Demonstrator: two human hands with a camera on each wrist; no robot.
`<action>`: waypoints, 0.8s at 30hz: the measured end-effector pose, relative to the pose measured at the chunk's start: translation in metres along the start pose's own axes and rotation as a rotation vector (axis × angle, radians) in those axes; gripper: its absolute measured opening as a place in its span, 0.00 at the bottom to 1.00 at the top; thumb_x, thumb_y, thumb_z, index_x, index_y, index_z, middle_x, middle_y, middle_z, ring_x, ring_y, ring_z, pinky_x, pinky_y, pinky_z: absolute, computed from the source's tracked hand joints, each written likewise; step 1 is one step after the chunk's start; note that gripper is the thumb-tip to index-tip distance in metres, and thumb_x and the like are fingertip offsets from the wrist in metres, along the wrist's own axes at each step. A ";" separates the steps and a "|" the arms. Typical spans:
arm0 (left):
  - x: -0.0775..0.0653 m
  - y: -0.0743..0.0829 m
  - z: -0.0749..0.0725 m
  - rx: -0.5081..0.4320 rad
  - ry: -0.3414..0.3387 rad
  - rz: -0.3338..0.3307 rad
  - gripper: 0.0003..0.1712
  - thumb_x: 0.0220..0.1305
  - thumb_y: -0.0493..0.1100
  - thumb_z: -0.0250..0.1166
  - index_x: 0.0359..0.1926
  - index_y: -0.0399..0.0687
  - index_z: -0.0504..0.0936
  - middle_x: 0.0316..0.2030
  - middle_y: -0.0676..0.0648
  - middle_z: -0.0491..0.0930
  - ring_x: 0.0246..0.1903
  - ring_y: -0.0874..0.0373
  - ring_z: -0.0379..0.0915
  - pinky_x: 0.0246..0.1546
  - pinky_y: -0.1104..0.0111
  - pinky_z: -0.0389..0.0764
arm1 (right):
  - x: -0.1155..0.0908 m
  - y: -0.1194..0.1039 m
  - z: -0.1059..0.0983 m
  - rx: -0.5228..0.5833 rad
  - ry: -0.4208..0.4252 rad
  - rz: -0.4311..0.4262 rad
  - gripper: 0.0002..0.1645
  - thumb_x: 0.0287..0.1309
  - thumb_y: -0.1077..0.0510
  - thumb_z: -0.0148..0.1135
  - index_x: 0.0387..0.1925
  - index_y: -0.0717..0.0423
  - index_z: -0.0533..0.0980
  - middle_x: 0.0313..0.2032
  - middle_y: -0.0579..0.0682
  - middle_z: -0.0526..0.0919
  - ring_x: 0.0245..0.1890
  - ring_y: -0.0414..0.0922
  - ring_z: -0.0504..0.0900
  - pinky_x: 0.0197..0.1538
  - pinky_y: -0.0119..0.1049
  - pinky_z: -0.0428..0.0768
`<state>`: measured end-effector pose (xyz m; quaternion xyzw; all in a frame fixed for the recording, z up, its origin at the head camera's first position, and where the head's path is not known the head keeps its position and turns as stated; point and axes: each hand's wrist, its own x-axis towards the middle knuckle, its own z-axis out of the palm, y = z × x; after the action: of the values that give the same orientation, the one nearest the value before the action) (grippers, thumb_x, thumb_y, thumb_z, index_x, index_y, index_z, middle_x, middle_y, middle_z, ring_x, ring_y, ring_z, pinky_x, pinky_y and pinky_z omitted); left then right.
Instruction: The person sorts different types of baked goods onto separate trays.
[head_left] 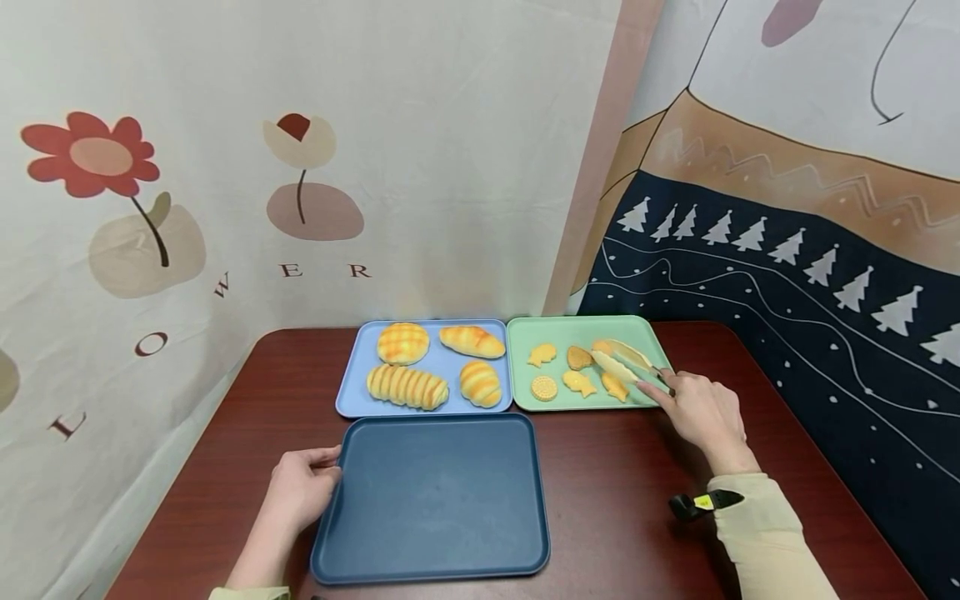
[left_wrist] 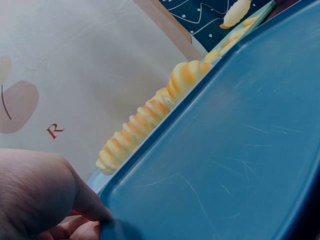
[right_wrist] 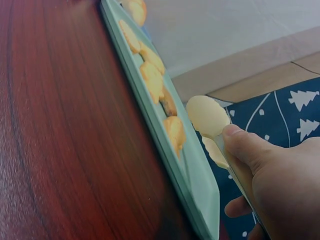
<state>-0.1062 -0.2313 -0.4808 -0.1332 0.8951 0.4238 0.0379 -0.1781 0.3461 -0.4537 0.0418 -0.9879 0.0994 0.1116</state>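
Note:
In the head view my left hand [head_left: 303,487] pinches the left edge of a dark blue tray [head_left: 435,508], thumb on the rim. The left wrist view shows this thumb [left_wrist: 92,205] against the tray's corner. My right hand [head_left: 705,408] grips tongs [head_left: 615,367] with cream-coloured tips, held over the green tray [head_left: 637,333]. Below and left of the tips lie small biscuits: a round one [head_left: 543,387], a fish-shaped one [head_left: 579,383], a browner one [head_left: 579,357] and others. In the right wrist view the tong tips [right_wrist: 207,116] stand apart, with no biscuit visible between them.
Left of the green tray, a light blue tray [head_left: 352,392] carries a round bun [head_left: 402,343], a long roll [head_left: 472,341], a ridged loaf [head_left: 407,387] and a striped bun [head_left: 481,383]. All trays rest on a reddish-brown table [head_left: 600,500]. Printed cloths [head_left: 450,167] hang behind.

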 end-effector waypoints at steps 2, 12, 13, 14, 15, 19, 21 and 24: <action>0.000 0.000 0.000 0.000 -0.003 -0.001 0.24 0.71 0.32 0.59 0.66 0.29 0.80 0.53 0.31 0.85 0.30 0.55 0.79 0.26 0.63 0.77 | -0.001 0.002 0.001 0.000 -0.012 0.010 0.47 0.71 0.25 0.54 0.66 0.62 0.80 0.53 0.69 0.85 0.24 0.52 0.79 0.20 0.42 0.70; -0.001 0.001 -0.001 0.003 -0.003 0.003 0.24 0.71 0.32 0.59 0.66 0.29 0.80 0.52 0.31 0.85 0.31 0.55 0.79 0.26 0.63 0.77 | -0.002 0.009 0.005 -0.004 -0.006 0.018 0.43 0.72 0.30 0.59 0.65 0.62 0.80 0.47 0.68 0.86 0.18 0.47 0.72 0.19 0.42 0.67; 0.000 0.001 -0.001 0.003 -0.003 0.003 0.24 0.71 0.32 0.59 0.66 0.29 0.80 0.52 0.31 0.85 0.31 0.55 0.79 0.26 0.63 0.78 | -0.002 0.009 0.005 -0.004 -0.006 0.019 0.43 0.72 0.29 0.58 0.65 0.63 0.80 0.47 0.69 0.86 0.18 0.47 0.72 0.19 0.42 0.67; 0.000 0.001 -0.001 0.003 -0.001 0.004 0.24 0.71 0.32 0.59 0.65 0.29 0.80 0.52 0.31 0.85 0.31 0.55 0.79 0.26 0.63 0.78 | -0.002 0.009 0.005 -0.005 -0.006 0.022 0.43 0.72 0.29 0.58 0.65 0.63 0.80 0.48 0.69 0.86 0.18 0.48 0.72 0.19 0.42 0.67; 0.000 0.000 -0.001 0.004 0.000 0.007 0.24 0.70 0.32 0.59 0.65 0.29 0.80 0.52 0.31 0.85 0.32 0.55 0.80 0.26 0.63 0.78 | -0.002 0.010 0.005 -0.004 -0.007 0.024 0.43 0.72 0.29 0.58 0.65 0.63 0.80 0.49 0.69 0.86 0.18 0.48 0.71 0.19 0.42 0.67; 0.000 0.000 -0.001 0.006 0.004 0.014 0.24 0.70 0.32 0.60 0.65 0.29 0.81 0.53 0.32 0.85 0.33 0.55 0.80 0.27 0.64 0.78 | -0.001 0.009 0.003 -0.001 -0.007 0.032 0.45 0.72 0.28 0.56 0.65 0.63 0.80 0.52 0.70 0.85 0.19 0.48 0.72 0.18 0.42 0.67; 0.000 0.000 -0.001 0.007 0.003 0.016 0.24 0.70 0.32 0.60 0.65 0.29 0.81 0.53 0.31 0.85 0.34 0.55 0.81 0.28 0.64 0.78 | 0.000 0.009 0.002 0.003 -0.008 0.033 0.46 0.72 0.27 0.56 0.65 0.63 0.80 0.53 0.70 0.84 0.19 0.48 0.73 0.19 0.42 0.67; 0.000 0.000 -0.001 0.006 0.002 0.015 0.24 0.70 0.32 0.59 0.65 0.28 0.81 0.53 0.31 0.85 0.34 0.55 0.81 0.28 0.64 0.79 | 0.001 0.008 0.001 0.008 -0.007 0.033 0.46 0.72 0.26 0.55 0.65 0.63 0.80 0.54 0.69 0.84 0.20 0.49 0.74 0.19 0.42 0.68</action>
<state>-0.1062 -0.2321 -0.4803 -0.1270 0.8973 0.4213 0.0341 -0.1801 0.3537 -0.4562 0.0263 -0.9884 0.1051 0.1064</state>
